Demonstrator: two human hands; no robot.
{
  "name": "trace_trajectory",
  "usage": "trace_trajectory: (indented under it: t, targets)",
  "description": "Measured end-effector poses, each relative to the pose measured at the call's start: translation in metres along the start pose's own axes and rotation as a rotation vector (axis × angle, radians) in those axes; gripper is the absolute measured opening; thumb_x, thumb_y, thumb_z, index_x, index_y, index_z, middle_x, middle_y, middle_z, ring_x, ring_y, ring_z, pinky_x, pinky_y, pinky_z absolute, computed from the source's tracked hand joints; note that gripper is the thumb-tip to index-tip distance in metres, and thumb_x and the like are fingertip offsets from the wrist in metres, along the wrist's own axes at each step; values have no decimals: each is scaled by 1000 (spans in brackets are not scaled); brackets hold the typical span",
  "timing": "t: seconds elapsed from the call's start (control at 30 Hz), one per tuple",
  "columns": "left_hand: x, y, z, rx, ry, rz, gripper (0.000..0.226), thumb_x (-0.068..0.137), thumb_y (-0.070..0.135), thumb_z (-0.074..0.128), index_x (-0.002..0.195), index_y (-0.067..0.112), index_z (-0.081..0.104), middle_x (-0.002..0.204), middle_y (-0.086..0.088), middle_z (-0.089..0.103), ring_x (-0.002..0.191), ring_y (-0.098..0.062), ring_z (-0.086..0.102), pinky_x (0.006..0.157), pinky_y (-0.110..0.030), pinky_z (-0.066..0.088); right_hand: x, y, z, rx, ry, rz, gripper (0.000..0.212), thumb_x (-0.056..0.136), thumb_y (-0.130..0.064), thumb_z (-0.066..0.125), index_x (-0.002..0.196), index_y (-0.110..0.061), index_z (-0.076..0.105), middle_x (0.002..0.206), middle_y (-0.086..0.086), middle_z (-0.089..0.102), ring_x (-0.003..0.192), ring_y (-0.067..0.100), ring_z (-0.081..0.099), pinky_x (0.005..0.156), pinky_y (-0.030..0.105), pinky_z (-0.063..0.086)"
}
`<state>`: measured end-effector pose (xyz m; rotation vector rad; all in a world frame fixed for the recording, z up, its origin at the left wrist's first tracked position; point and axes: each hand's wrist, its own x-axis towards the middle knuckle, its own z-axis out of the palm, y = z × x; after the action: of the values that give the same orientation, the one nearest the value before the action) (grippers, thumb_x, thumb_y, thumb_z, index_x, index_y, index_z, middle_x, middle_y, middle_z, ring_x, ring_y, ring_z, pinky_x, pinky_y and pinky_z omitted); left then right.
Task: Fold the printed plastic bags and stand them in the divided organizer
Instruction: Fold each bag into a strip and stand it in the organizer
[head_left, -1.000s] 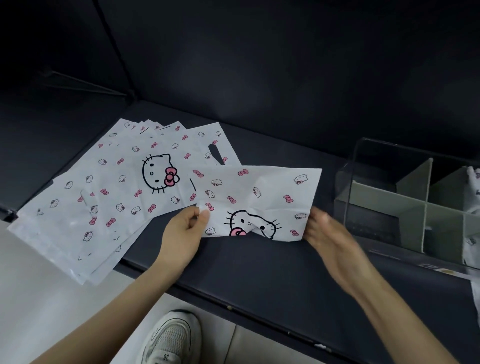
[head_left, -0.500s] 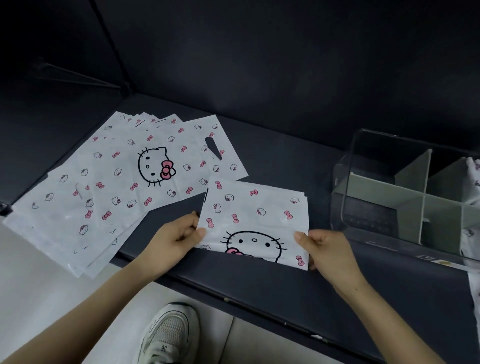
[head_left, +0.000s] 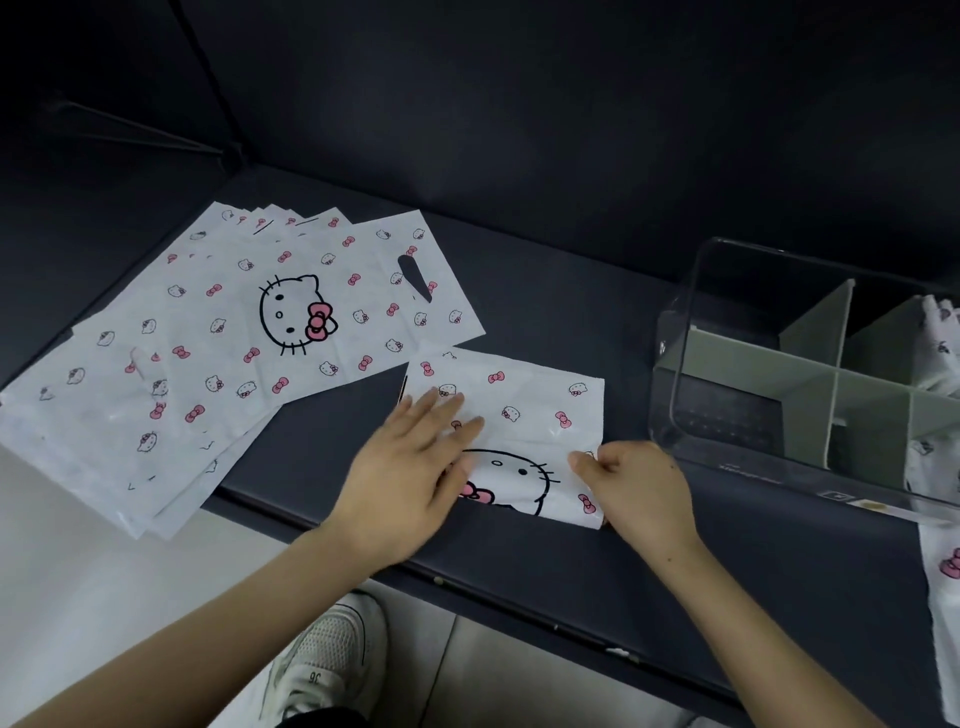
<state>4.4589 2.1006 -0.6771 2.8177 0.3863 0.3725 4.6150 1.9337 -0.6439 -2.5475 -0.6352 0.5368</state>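
Folded bag (head_left: 524, 395) lies flat on the dark table (head_left: 571, 291), at the near edge, between the two hands. Its long axis runs left-right, with the right end tipped slightly nearer. The cat-face print is cut off at the near edge, so that edge looks like the fold.

Left hand (head_left: 410, 467): fingers straight and spread, flat on the left part of the bag and pressing it down. It grips nothing.

Right hand (head_left: 639, 488): fingers curled, pinching the bag's right near edge. The exact pinch point is hidden by the knuckles.

Key relation: the organizer (head_left: 748, 374) sits to the right of the bag and a bit farther back, just beside the right hand. The right hand is the nearer one by a clear margin and already has hold of the bag. The left hand is on the far side of the bag from the organizer.

My read is that the bag still looks too long for one compartment. The next fold likely goes across the long axis, with the right end carried left over the flat left hand, or the reverse. The bag then goes right and up over the clear front wall and stands on edge.

Printed bags in organizer (head_left: 935, 338) show only in the right-hand compartments.

The stack of unfolded bags (head_left: 234, 332) lies left and farther back, fanned out. Its near-left corner hangs past the table edge. It is nearer the left hand and close to the folded bag's far-left corner; I can't tell whether they touch.

Risk: thin, slick plastic may spring open if the press lifts before the crease sets.
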Motion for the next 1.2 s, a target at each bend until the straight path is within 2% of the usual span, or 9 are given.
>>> trace_trajectory:
  t: [0.1, 0.3, 0.5, 0.67, 0.77, 0.8, 0.93, 1.07, 1.2]
  targets:
    - [-1, 0, 11, 62, -112, -14, 53, 103, 39, 19, 137, 15, 52, 145, -12, 46, 137, -32, 37, 114, -37, 18, 0, -1, 1, -43, 35, 1, 49, 88, -24, 56, 50, -14, 26, 44, 0, 30, 47, 16, 28, 47, 29, 24]
    - [-1, -2, 17, 84, -147, -7, 52, 100, 40, 28, 146, 19, 39, 153, -10, 33, 144, -28, 23, 117, -38, 11, -1, -3, -1, -49, 10, 30, 46, 89, -22, 53, 51, -14, 28, 31, -10, 41, 38, 7, 43, 43, 24, 22]
    - [0, 0, 16, 143, -189, -30, 63, 100, 56, 13, 148, 21, 35, 156, -9, 27, 145, -24, 16, 116, -41, 11, 7, 0, 2, -65, 9, 45, 48, 88, -24, 54, 50, -14, 25, 46, 0, 29, 46, 16, 26, 44, 26, 20]
    - [1, 2, 17, 171, -227, -78, 76, 91, 74, 10, 150, 28, 24, 159, -5, 16, 148, -23, 9, 115, -42, 8, 4, -3, 1, -115, 17, 43, 42, 89, -24, 52, 54, -14, 33, 49, -4, 39, 47, 15, 34, 46, 25, 24]
    - [2, 4, 18, 168, -229, -93, 79, 88, 78, 11, 150, 31, 20, 159, -4, 13, 148, -22, 7, 116, -43, 7, -11, -2, 7, -417, 391, -240, 17, 86, -28, 55, 82, -12, 60, 71, 2, 59, 61, 24, 53, 55, 27, 36]
    - [2, 4, 17, 165, -230, -95, 80, 87, 79, 11, 150, 30, 20, 159, -4, 14, 148, -22, 8, 116, -43, 8, -19, -3, 12, -462, 481, -321, 28, 83, -33, 53, 96, -11, 64, 84, 7, 63, 70, 28, 57, 62, 33, 41]
    - [2, 5, 17, 160, -230, -93, 82, 87, 78, 14, 150, 28, 27, 159, -7, 20, 147, -24, 14, 116, -44, 12, -29, -1, 41, -477, 280, -454, 52, 87, -45, 42, 130, -20, 57, 135, 18, 51, 120, 38, 50, 102, 56, 31]
    - [2, 5, 17, 155, -224, -97, 84, 86, 80, 11, 150, 28, 25, 159, -6, 19, 147, -24, 13, 116, -43, 11, -32, 23, 43, -449, 194, -350, 54, 91, -50, 35, 140, -29, 44, 143, 21, 44, 133, 38, 42, 108, 62, 28]
    - [2, 5, 17, 157, -231, -109, 86, 84, 82, 7, 150, 29, 22, 160, -5, 14, 148, -22, 8, 117, -42, 8, -42, 52, 32, -412, 242, -307, 51, 95, -45, 32, 144, -31, 32, 145, 19, 43, 137, 32, 39, 109, 61, 28]
